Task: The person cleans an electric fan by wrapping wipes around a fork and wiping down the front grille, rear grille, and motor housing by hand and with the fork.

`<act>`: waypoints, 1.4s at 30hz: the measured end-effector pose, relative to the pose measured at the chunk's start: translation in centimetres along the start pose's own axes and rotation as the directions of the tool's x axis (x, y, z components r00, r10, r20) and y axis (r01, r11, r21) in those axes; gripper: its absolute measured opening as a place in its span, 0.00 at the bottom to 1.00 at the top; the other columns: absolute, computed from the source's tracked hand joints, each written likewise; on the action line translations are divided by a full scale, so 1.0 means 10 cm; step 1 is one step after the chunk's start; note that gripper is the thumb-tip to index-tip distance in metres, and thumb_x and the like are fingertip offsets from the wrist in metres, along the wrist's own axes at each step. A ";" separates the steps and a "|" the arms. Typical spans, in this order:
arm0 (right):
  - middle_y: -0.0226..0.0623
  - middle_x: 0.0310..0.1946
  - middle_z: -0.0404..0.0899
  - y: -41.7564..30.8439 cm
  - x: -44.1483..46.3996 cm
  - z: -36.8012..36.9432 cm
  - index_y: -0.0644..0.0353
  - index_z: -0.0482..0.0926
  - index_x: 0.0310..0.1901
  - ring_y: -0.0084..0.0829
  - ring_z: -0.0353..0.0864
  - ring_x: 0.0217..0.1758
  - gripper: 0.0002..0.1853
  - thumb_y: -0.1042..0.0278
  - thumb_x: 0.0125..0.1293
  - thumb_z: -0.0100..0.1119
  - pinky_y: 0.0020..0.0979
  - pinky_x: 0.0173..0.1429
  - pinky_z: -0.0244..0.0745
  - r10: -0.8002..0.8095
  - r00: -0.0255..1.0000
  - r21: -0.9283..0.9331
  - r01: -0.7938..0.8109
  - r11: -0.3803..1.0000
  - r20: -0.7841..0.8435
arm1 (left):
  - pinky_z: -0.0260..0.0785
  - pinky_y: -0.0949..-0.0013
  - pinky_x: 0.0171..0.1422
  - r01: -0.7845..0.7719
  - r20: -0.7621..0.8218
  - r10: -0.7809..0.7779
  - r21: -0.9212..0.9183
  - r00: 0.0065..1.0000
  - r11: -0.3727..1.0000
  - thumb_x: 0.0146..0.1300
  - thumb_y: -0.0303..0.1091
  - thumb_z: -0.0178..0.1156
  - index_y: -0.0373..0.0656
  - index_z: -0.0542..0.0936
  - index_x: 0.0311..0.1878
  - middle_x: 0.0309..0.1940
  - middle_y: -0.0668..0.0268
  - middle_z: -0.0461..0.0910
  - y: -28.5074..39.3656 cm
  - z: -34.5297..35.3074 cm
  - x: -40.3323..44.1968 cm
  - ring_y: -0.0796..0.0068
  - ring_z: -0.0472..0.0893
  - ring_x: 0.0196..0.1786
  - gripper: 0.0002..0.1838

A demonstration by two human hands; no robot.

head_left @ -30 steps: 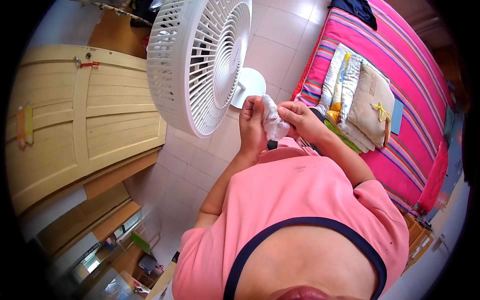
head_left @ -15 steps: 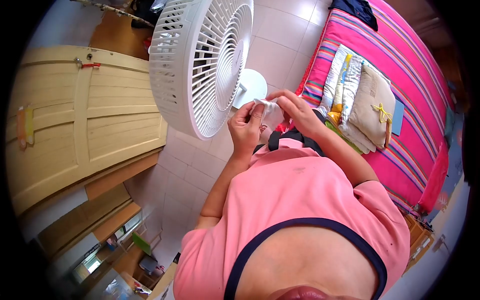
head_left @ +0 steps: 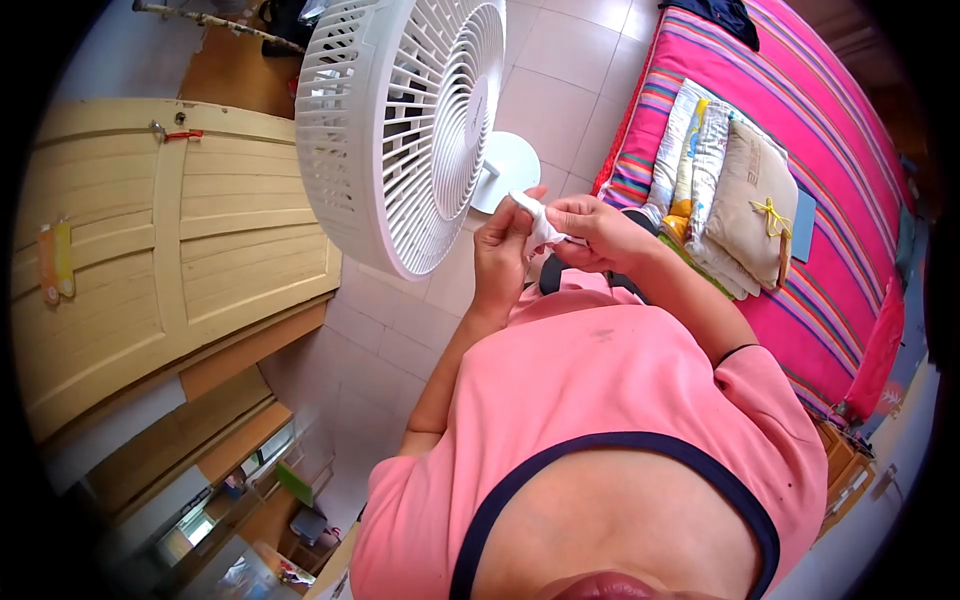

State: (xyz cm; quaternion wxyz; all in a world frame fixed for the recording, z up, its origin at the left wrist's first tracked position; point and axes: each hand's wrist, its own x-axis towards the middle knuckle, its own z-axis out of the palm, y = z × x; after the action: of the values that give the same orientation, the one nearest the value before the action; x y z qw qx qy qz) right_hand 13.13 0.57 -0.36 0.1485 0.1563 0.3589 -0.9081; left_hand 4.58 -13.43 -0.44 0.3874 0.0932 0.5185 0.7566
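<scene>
A small white cloth [head_left: 541, 225], bunched and twisted, is held between my two hands in front of my chest. My left hand [head_left: 501, 248] pinches its upper left end, thumb and fingers closed on it. On the other side my right hand [head_left: 602, 234] grips the cloth with bent fingers. Part of the cloth is hidden inside my fingers, so I cannot tell its full shape. Close beyond my left hand stands a white fan [head_left: 420, 130] on a round base [head_left: 512, 170].
To the right is a bed with a pink striped cover [head_left: 800, 110]. Folded quilts [head_left: 685, 170] and a beige cushion [head_left: 745, 205] with a yellow tie lie on it. A cream wooden door [head_left: 245, 220] is on the left. Pale floor tiles [head_left: 560, 100] run past the fan.
My right hand has come lower and nearer my left, with its fingers now curled on the cloth. The cloth looks more tightly bunched and twisted than before.
</scene>
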 end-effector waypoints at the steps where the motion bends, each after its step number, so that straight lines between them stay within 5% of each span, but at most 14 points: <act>1: 0.22 0.15 0.60 0.01 0.00 -0.03 0.61 0.75 0.41 0.13 0.47 0.12 0.18 0.52 0.74 0.46 0.19 0.14 0.43 0.045 0.986 0.147 -0.069 0.987 0.160 | 0.66 0.80 0.33 0.002 0.002 -0.002 0.002 1.000 1.000 0.71 0.35 0.54 0.37 0.80 0.45 0.31 0.74 0.76 0.00 0.00 0.00 0.89 0.72 0.32 0.11; 6: 0.26 0.14 0.62 0.02 0.15 -0.05 0.61 0.74 0.43 0.19 0.54 0.10 0.17 0.54 0.74 0.45 0.25 0.14 0.50 0.057 0.986 0.081 -0.070 0.994 0.154 | 0.66 0.80 0.38 -0.218 -0.058 0.238 0.239 0.970 0.946 0.65 0.35 0.62 0.37 0.82 0.38 0.29 0.75 0.75 -0.09 -0.17 0.06 0.87 0.72 0.34 0.10; 8: 0.33 0.16 0.71 0.08 0.19 0.12 0.61 0.75 0.41 0.30 0.70 0.15 0.15 0.56 0.73 0.45 0.34 0.21 0.64 -0.540 0.831 -0.730 0.284 0.622 -0.136 | 0.62 0.80 0.34 -0.247 -0.133 0.303 0.325 0.944 0.913 0.65 0.37 0.62 0.38 0.81 0.36 0.28 0.75 0.75 -0.13 -0.20 0.10 0.88 0.70 0.32 0.10; 11: 0.38 0.21 0.77 0.24 0.13 0.06 0.61 0.76 0.38 0.37 0.79 0.25 0.14 0.59 0.72 0.46 0.39 0.31 0.70 -0.647 0.747 -0.923 0.125 0.364 -0.154 | 0.61 0.80 0.34 -0.237 -0.223 0.338 0.380 0.914 0.894 0.66 0.39 0.61 0.37 0.81 0.35 0.27 0.75 0.76 -0.16 -0.20 0.11 0.88 0.70 0.31 0.13; 17: 0.22 0.16 0.63 0.15 0.15 -0.02 0.60 0.73 0.30 0.18 0.59 0.15 0.15 0.61 0.72 0.47 0.25 0.20 0.55 -0.333 0.915 -0.470 0.196 0.860 -0.226 | 0.67 0.79 0.43 -0.236 -0.028 0.262 0.349 0.965 0.907 0.68 0.39 0.58 0.36 0.81 0.44 0.39 0.70 0.80 -0.14 -0.06 0.02 0.85 0.73 0.37 0.14; 18: 0.20 0.16 0.59 0.07 0.12 -0.05 0.59 0.73 0.31 0.17 0.55 0.14 0.14 0.60 0.72 0.48 0.24 0.19 0.50 -0.109 0.989 -0.159 0.092 0.983 -0.103 | 0.67 0.79 0.43 -0.235 -0.019 0.258 0.352 0.966 0.906 0.68 0.39 0.58 0.36 0.81 0.44 0.39 0.70 0.80 -0.13 -0.06 0.03 0.85 0.73 0.37 0.14; 19: 0.19 0.15 0.56 0.03 0.09 -0.09 0.57 0.72 0.32 0.15 0.50 0.13 0.12 0.60 0.72 0.48 0.23 0.18 0.45 0.073 0.993 0.142 -0.085 0.986 0.093 | 0.66 0.79 0.44 -0.245 0.046 0.242 0.261 0.969 0.934 0.68 0.37 0.58 0.35 0.81 0.44 0.39 0.70 0.79 -0.10 -0.07 0.02 0.85 0.73 0.37 0.13; 23: 0.19 0.15 0.54 0.08 0.09 -0.14 0.55 0.72 0.35 0.14 0.46 0.14 0.10 0.61 0.72 0.48 0.21 0.18 0.40 0.085 0.965 0.286 -0.157 0.945 0.249 | 0.65 0.79 0.44 -0.223 0.014 0.223 0.095 0.975 0.970 0.65 0.35 0.62 0.34 0.80 0.39 0.36 0.71 0.78 -0.06 0.01 -0.03 0.85 0.73 0.36 0.12; 25: 0.24 0.18 0.63 0.11 0.13 -0.03 0.59 0.74 0.41 0.18 0.55 0.15 0.12 0.60 0.73 0.47 0.24 0.19 0.52 0.077 0.996 0.143 -0.084 0.986 0.054 | 0.64 0.78 0.42 -0.218 -0.082 0.239 0.209 0.967 0.953 0.64 0.35 0.63 0.35 0.80 0.36 0.32 0.72 0.77 -0.18 -0.11 -0.04 0.85 0.72 0.35 0.11; 27: 0.30 0.25 0.71 0.12 0.08 0.17 0.60 0.74 0.52 0.23 0.69 0.21 0.15 0.59 0.72 0.47 0.27 0.26 0.67 -0.482 0.816 -0.352 0.370 0.859 -0.320 | 0.64 0.78 0.40 -0.202 -0.179 0.267 0.317 0.947 0.927 0.63 0.35 0.64 0.36 0.80 0.32 0.29 0.73 0.75 -0.20 -0.14 -0.04 0.85 0.71 0.33 0.11; 29: 0.36 0.30 0.75 0.10 -0.04 0.22 0.52 0.68 0.65 0.25 0.78 0.28 0.25 0.70 0.65 0.56 0.28 0.35 0.75 -0.530 0.839 -0.833 0.203 0.515 -0.124 | 0.62 0.78 0.36 -0.130 -0.225 0.227 0.378 0.948 0.917 0.62 0.35 0.65 0.36 0.79 0.28 0.25 0.75 0.73 -0.14 -0.08 -0.08 0.86 0.69 0.30 0.12; 31: 0.31 0.35 0.80 0.27 0.08 0.20 0.57 0.67 0.66 0.16 0.77 0.31 0.24 0.77 0.67 0.52 0.22 0.36 0.74 -0.756 0.642 -0.898 0.401 0.184 0.131 | 0.62 0.78 0.34 -0.107 -0.232 0.198 0.355 0.952 0.929 0.63 0.34 0.64 0.36 0.79 0.29 0.23 0.75 0.72 -0.21 -0.13 -0.06 0.86 0.68 0.28 0.11; 37: 0.40 0.33 0.84 0.10 0.04 0.15 0.54 0.72 0.62 0.26 0.84 0.38 0.24 0.79 0.63 0.55 0.28 0.43 0.77 -0.472 0.882 -0.699 0.351 0.623 0.022 | 0.66 0.78 0.41 -0.195 -0.073 0.258 0.469 0.963 0.861 0.68 0.33 0.57 0.37 0.81 0.39 0.30 0.73 0.77 -0.14 -0.22 -0.17 0.85 0.72 0.35 0.09; 42: 0.39 0.28 0.82 0.23 0.10 0.24 0.58 0.79 0.49 0.38 0.81 0.30 0.12 0.70 0.66 0.56 0.36 0.36 0.75 -0.572 0.816 -0.861 0.347 0.370 0.083 | 0.70 0.74 0.39 0.016 -0.089 0.058 0.665 0.994 0.746 0.67 0.35 0.59 0.33 0.80 0.37 0.30 0.69 0.79 0.13 -0.30 -0.38 0.80 0.77 0.33 0.12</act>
State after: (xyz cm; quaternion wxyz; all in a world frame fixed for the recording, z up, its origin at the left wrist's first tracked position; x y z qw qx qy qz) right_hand 12.72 -2.86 -0.50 -0.0985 0.0602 0.7965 -0.5935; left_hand 4.89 -18.43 0.35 0.2929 0.1913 0.7721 0.5305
